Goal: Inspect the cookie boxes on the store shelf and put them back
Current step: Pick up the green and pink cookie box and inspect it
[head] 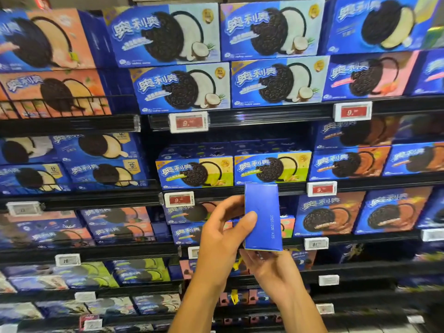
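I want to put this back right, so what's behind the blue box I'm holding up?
Behind the held box are shelf boxes with orange and pink fronts and a black shelf edge. The box and both hands, left and right, cover whatever lies directly behind.

Red price tags [188, 121] reading 9 and white label holders [68, 260] line the black shelf rails [264, 116].

Bright, even store light from overhead; colours saturated. Mild glare on the price tags [188, 122] and glossy cookie boxes [165, 34]. Centre fairly sharp: print on held box [263, 217] readable. Motion blur + softness toward left, right and bottom edges. Wide-angle bowing of shelf [72, 124] lines. Lower shelves dimmer, shadowed.
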Tool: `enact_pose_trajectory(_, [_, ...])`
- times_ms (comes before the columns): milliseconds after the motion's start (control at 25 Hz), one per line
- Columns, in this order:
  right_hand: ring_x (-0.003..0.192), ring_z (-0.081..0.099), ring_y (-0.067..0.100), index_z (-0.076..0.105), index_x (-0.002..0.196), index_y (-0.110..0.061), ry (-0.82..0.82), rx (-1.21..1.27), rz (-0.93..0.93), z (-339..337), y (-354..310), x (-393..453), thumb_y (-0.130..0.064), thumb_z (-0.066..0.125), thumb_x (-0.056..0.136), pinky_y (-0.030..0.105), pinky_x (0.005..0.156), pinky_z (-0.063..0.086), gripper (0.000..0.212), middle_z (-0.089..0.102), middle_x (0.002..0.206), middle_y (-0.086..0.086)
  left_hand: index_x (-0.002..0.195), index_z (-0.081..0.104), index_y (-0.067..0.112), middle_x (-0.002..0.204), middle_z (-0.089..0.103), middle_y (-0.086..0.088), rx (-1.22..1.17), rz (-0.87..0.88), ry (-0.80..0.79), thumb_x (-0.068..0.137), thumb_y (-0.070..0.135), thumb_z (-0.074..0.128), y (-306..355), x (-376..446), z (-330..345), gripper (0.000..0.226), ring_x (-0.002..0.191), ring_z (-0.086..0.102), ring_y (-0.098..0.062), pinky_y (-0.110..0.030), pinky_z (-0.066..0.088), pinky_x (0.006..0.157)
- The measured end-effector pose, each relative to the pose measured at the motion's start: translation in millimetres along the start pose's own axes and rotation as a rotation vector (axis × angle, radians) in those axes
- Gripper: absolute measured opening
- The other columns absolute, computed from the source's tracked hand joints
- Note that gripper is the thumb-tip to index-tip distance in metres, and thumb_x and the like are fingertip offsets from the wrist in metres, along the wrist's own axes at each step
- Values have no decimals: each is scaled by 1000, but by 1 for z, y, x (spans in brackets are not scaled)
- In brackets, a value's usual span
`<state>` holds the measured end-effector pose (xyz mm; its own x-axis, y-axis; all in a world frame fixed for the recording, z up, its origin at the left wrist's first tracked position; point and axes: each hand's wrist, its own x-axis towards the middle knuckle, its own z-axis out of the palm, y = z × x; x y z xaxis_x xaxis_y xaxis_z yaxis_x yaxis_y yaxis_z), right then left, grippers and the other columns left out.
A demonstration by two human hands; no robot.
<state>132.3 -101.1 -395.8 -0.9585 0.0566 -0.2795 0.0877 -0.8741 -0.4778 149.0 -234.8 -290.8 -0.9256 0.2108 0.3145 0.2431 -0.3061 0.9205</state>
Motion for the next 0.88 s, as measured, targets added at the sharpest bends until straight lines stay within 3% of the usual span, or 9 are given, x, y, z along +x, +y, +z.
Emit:
enact_pose_trajectory(200, [106,69,35,74,91,-4,-48,28,-8,-15,-30,-2,-5,70,82,50,94,56,10,63,131,27,113,68,26,111,73,7,32,-2,1,76,30,75,-11,6,32,37,107,67,-13,-22,54,82])
enact_pose_trajectory(360, [131,55,37,65,129,-5,-3,57,38,-31,-53,1,-9,58,98,54,111,43,33,63,134,22,112,70,33,112,72,8,29,-7,35,77,32,74,-16,7,49,35,109,66,-13,-24,55,83])
enact_pose_trajectory(520, [117,62,38,66,122,-2,44,89,23,-36,-75,-6,-11,62,89,53,108,45,34,69,120,20,107,70,45,111,72,12,19,-13,80,77,38,73,-18,10,66,31,106,68,-13,-29,58,85])
enact_pose_trajectory(600, [115,62,37,67,121,-2,63,68,1,-40,-90,-15,-11,66,83,51,104,49,39,68,120,20,113,68,44,110,73,11,-6,-15,128,81,38,74,-18,11,70,34,102,71,-14,-28,59,78])
enact_pose_trajectory(760, [115,63,32,71,114,-4,102,62,-64,-48,-120,-24,-14,61,95,49,95,57,24,68,116,18,134,53,38,117,72,10,-46,-47,263,96,31,55,-21,14,66,39,93,71,-11,-28,56,64])
enact_pose_trajectory(880, [103,72,27,71,107,-10,102,18,-121,-50,-135,-33,-21,57,99,44,91,54,19,76,101,13,135,53,33,119,72,7,-54,-72,308,103,28,45,-23,16,67,33,93,71,-13,-31,58,62])
